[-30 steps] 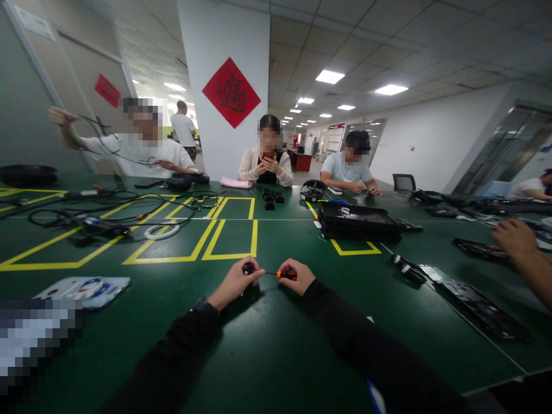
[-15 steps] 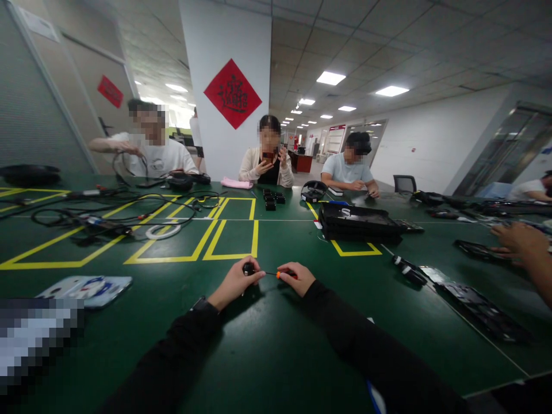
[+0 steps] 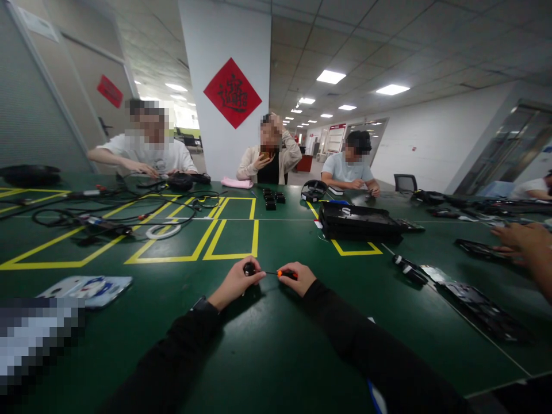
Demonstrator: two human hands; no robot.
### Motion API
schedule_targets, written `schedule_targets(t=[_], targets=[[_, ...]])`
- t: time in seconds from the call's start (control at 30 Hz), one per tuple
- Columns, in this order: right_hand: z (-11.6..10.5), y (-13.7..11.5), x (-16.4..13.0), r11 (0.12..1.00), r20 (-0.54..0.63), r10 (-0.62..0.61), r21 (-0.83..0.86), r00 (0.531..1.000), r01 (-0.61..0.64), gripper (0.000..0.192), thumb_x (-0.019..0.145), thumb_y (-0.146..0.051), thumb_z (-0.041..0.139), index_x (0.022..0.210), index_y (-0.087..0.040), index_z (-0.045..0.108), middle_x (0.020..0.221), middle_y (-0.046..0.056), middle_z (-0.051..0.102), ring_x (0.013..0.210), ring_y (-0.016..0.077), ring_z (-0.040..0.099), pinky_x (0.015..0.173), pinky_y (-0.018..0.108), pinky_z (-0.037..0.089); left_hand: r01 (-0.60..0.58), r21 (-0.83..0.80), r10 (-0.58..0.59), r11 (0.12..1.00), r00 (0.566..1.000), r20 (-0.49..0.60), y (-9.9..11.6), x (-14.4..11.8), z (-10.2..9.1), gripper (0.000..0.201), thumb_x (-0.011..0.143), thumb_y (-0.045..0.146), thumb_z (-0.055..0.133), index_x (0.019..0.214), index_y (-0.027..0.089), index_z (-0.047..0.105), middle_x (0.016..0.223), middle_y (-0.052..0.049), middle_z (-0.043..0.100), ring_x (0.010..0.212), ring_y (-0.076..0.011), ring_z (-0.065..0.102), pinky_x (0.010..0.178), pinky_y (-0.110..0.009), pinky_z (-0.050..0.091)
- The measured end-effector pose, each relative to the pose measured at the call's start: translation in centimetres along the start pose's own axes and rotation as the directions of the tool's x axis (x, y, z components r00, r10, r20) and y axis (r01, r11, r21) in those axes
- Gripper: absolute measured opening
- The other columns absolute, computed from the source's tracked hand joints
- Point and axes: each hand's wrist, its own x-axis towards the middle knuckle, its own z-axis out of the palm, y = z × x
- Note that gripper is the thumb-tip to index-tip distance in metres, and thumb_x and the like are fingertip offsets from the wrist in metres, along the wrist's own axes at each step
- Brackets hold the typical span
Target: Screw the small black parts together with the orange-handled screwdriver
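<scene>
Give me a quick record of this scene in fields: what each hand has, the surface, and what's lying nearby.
left hand: holds a small black part
right hand: grips an orange-handled screwdriver, tip toward the part
surface: green table with yellow tape boxes
nearby: black tray stack, cables, white ring
others: a co-worker's hand at right

We see an evenly bright room, lit by ceiling light panels (image 3: 330,76) that glare white. The green table (image 3: 276,345) takes a soft sheen and only faint shadows under our hands. The wide lens bends the pillar (image 3: 224,86) and walls at the edges. Faces are pixelated, as is a block (image 3: 34,339) at lower left; far objects go soft.
</scene>
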Motion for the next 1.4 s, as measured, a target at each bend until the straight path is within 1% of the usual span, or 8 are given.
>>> schedule_targets(t=[0.53,0.77,0.87,0.93,1.0,1.17,1.27,1.4], targets=[[0.1,0.5,0.1,1.000,-0.042,0.017,0.009,0.999,-0.017,0.021,0.070,-0.024,0.061,0.090,-0.017,0.063,0.086,0.003,0.063,0.082,0.0160,0.054,0.075,0.029,0.041,0.037,-0.053,-0.039,0.998,0.999,-0.033,0.3,-0.1,-0.3,0.026,0.070,0.041,0.056,0.078,0.017,0.049,0.056,0.004,0.052,0.050,-0.0100,0.049,0.053,-0.022,0.038],[-0.1,0.6,0.1,1.000,-0.051,0.031,-0.001,0.998,-0.031,0.020,0.070,-0.023,0.060,0.089,-0.017,0.063,0.085,0.003,0.064,0.081,0.0162,0.055,0.076,0.029,0.041,0.026,-0.100,-0.037,0.995,0.993,-0.112,-0.5,-0.1,-0.3,0.028,0.072,0.044,0.053,0.074,0.017,0.050,0.056,0.003,0.052,0.054,-0.0115,0.051,0.056,-0.023,0.039],[0.1,0.9,0.1,0.999,-0.069,0.053,-0.007,0.996,-0.053,0.019,0.069,-0.023,0.060,0.087,-0.018,0.063,0.083,0.003,0.064,0.080,0.0161,0.055,0.074,0.029,0.042,0.023,-0.025,-0.028,0.999,0.984,-0.178,-0.8,0.1,-0.5,0.029,0.072,0.045,0.053,0.073,0.016,0.051,0.057,0.003,0.052,0.053,-0.0114,0.049,0.054,-0.023,0.038],[0.2,1.3,0.2,0.996,-0.085,0.086,-0.010,0.993,-0.088,0.017,0.068,-0.023,0.060,0.085,-0.018,0.064,0.081,0.003,0.064,0.078,0.0158,0.055,0.073,0.028,0.042,-0.015,0.085,0.033,0.996,0.976,-0.214,-0.8,0.1,-0.6,0.028,0.071,0.045,0.054,0.071,0.016,0.052,0.060,0.002,0.053,0.056,-0.0122,0.049,0.056,-0.023,0.038],[0.4,1.8,0.3,0.991,-0.095,0.129,-0.012,0.987,-0.130,0.016,0.067,-0.023,0.061,0.082,-0.018,0.064,0.077,0.002,0.063,0.074,0.0151,0.056,0.070,0.027,0.043,-0.079,0.218,0.118,0.973,0.977,-0.176,-0.6,0.0,-0.4,0.026,0.070,0.042,0.056,0.068,0.017,0.054,0.064,0.000,0.055,0.060,-0.0133,0.050,0.059,-0.024,0.037],[0.7,2.8,0.3,0.988,-0.098,0.140,-0.053,0.985,-0.145,0.016,0.063,-0.022,0.064,0.078,-0.017,0.063,0.073,0.002,0.059,0.066,0.0124,0.053,0.064,0.025,0.043,-0.256,0.480,0.225,0.839,0.967,0.122,0.4,-0.5,0.9,0.014,0.070,0.035,0.059,0.069,0.021,0.057,0.073,-0.002,0.056,0.071,-0.0166,0.051,0.064,-0.025,0.035],[0.7,2.7,0.2,0.990,-0.080,0.104,-0.090,0.991,-0.111,0.016,0.062,-0.022,0.065,0.078,-0.017,0.063,0.073,0.001,0.057,0.066,0.0117,0.051,0.064,0.025,0.042,-0.274,0.534,0.224,0.800,0.962,0.158,0.6,-0.4,1.4,0.012,0.072,0.033,0.057,0.072,0.022,0.057,0.075,-0.003,0.056,0.074,-0.0177,0.052,0.066,-0.025,0.035],[0.7,2.3,0.1,0.988,-0.045,0.090,-0.120,0.995,-0.095,0.018,0.063,-0.024,0.066,0.079,-0.017,0.063,0.073,0.001,0.054,0.066,0.0115,0.050,0.063,0.025,0.041,-0.222,0.535,0.162,0.815,0.974,0.158,0.4,-0.2,1.4,0.015,0.070,0.035,0.059,0.077,0.022,0.059,0.077,-0.003,0.056,0.075,-0.0185,0.052,0.067,-0.026,0.036]])
